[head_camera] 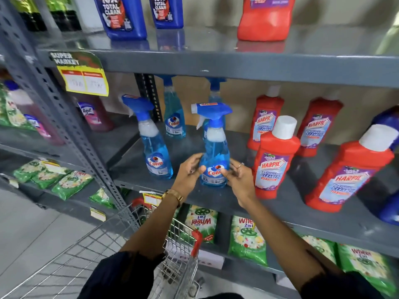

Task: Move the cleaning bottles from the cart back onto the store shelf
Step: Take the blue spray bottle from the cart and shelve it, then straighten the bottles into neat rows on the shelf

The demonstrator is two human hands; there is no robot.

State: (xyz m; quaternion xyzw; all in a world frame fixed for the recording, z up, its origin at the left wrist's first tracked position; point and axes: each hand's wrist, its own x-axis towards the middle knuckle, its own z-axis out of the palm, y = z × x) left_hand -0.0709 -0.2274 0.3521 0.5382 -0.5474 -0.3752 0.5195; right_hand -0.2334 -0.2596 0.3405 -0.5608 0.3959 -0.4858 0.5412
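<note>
A blue Colin spray bottle point(214, 147) stands upright at the front of the grey middle shelf point(216, 199). My left hand point(190, 169) grips its lower left side and my right hand point(239, 175) holds its lower right side, fingertips on the label. Another Colin spray bottle point(154, 143) stands just to the left, and two more point(173, 111) stand behind. The wire shopping cart point(103, 244) is below my forearms; what it holds is hidden from me.
Red Harpic bottles point(274, 160) crowd the shelf right of my right hand, the nearest almost touching my fingers. Blue and red jugs point(124, 16) stand on the shelf above. Green Wheel detergent packs point(246, 238) fill the shelf below. A perforated steel upright point(71, 126) runs on the left.
</note>
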